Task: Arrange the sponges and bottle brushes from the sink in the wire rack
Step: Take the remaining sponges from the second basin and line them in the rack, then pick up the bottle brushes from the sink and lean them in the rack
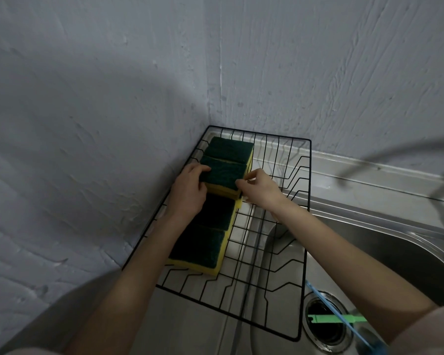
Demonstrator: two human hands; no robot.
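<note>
Sponges mostly racked, four in a row down the wire rack (287,252)'s left side | left hand (189,194) and right hand (260,189) fingers pinched on the second-from-back sponge (223,175), nudging it straight | brushes' blue handle (328,306) and green handle (336,318) still in sink (395,252), so roughly halfway.

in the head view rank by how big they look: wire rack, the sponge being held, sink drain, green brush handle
Largest to smallest as they appear:
1. wire rack
2. sponge held between the left hand and right hand
3. sink drain, though it sits nearer the camera, so it is close to the sponge
4. green brush handle
</note>
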